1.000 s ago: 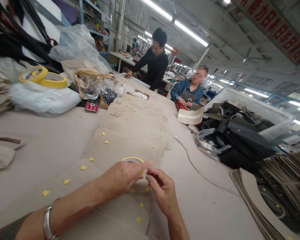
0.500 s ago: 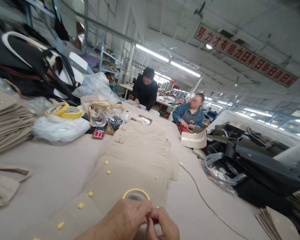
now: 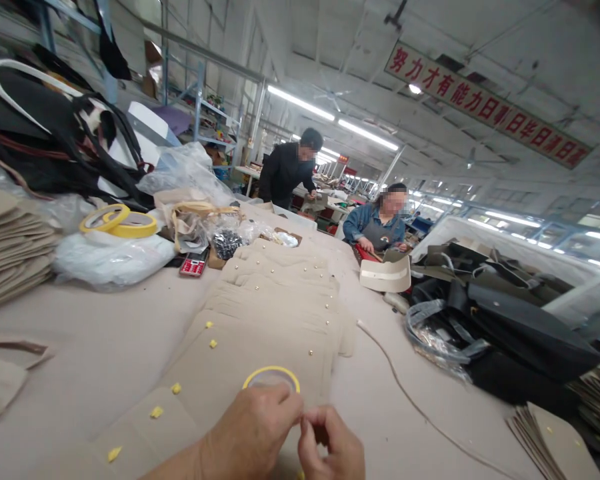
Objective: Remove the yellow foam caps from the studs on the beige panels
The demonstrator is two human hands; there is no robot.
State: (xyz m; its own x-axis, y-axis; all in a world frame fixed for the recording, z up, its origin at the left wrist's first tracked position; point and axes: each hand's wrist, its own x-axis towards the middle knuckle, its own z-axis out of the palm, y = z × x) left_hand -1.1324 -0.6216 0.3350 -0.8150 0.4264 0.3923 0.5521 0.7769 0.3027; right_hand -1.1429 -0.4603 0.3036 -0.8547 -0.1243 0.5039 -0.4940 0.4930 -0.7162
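Note:
My left hand [image 3: 250, 433] and my right hand [image 3: 333, 450] meet at the bottom edge of the view, fingertips pinched together on something too small to make out. Just beyond them a roll of yellow tape [image 3: 271, 377] lies flat on overlapping beige leather panels [image 3: 275, 313]. The panels run away from me in a row. Small yellow tabs [image 3: 176, 388] dot the near panels and brass studs [image 3: 310, 351] dot the far ones.
Two more yellow tape rolls [image 3: 117, 221] rest on a white bag at left, beside a stack of beige pieces [image 3: 10, 247] and a red calculator [image 3: 193, 266]. Black bags [image 3: 505, 320] fill the right. A thin cord [image 3: 405, 393] crosses the table. Two people [image 3: 377, 223] work at the far end.
My view tilted upward, so my forearms dropped out of sight. My hands came together from slightly apart into a pinch. The person in black moved a little to the right.

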